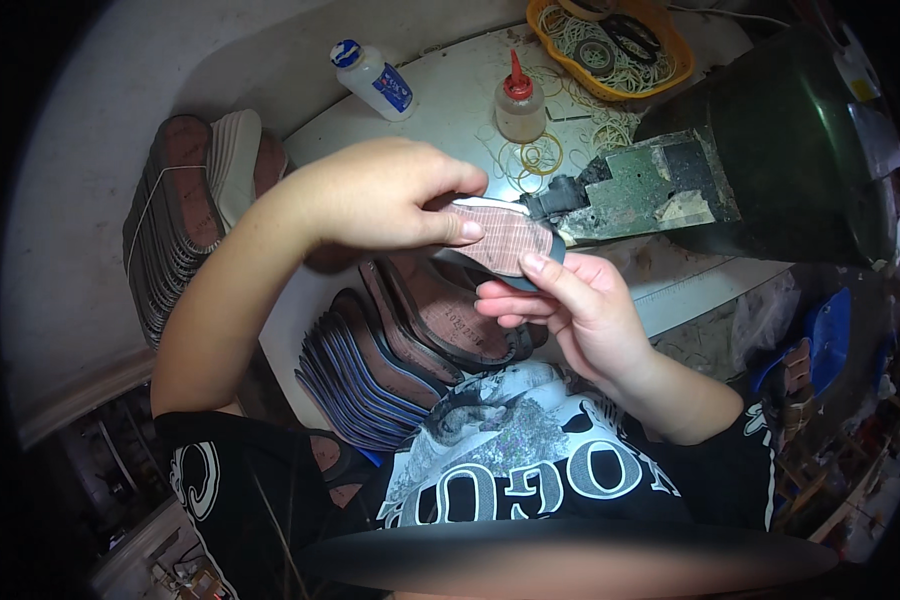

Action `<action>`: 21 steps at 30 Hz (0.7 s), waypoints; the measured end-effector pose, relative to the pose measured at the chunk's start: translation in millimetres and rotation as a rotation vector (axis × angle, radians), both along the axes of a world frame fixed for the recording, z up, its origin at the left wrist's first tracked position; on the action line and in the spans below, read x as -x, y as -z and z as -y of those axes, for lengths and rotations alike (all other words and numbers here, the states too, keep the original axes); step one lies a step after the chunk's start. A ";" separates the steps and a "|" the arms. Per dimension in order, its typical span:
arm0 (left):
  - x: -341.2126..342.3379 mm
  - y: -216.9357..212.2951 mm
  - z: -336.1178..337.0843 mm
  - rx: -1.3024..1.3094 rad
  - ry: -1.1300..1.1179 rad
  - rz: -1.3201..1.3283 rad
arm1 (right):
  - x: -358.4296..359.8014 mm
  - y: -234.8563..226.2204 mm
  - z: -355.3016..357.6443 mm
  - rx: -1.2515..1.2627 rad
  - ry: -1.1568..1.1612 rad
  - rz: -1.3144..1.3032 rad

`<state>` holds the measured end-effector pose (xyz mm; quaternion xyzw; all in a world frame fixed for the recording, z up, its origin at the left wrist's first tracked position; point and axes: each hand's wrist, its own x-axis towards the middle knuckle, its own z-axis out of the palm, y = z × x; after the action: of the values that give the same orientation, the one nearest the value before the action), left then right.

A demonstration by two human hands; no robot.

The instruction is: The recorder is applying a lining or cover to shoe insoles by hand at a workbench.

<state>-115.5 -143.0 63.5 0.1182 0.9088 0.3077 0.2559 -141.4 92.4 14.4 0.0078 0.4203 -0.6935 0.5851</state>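
Observation:
Both my hands hold one shoe sole (508,240), brownish with a dark rim, in front of my chest. My left hand (390,195) grips its upper side with the thumb pressed along the top face. My right hand (570,305) supports it from below, fingers curled under the rim. The sole's far tip sits close to the dark metal nose (560,195) of a worn green machine (760,150). Below the hands a fanned stack of similar soles (390,360) lies against my lap.
A second pile of soles (185,210) leans at the left. On the white table (450,110) stand a white bottle with a blue cap (373,78) and a red-capped glue bottle (519,100). Loose rubber bands (535,158) and an orange tray (615,45) of bands lie behind.

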 end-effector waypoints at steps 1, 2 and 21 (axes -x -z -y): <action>-4.9 0.3 -2.8 0.003 -0.031 0.017 | 2.6 0.1 -1.0 0.013 -0.003 0.002; -11.0 1.7 -5.9 0.009 -0.064 0.032 | 5.4 -1.5 -1.3 0.020 -0.007 -0.001; -37.9 15.6 -44.4 -0.388 -0.757 0.552 | 33.8 -2.5 -2.0 -0.084 -0.178 -0.212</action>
<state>-77.6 -98.6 48.0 -0.2599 0.7125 0.5617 0.3307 -175.2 94.4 16.9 -0.0784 0.5076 -0.6176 0.5956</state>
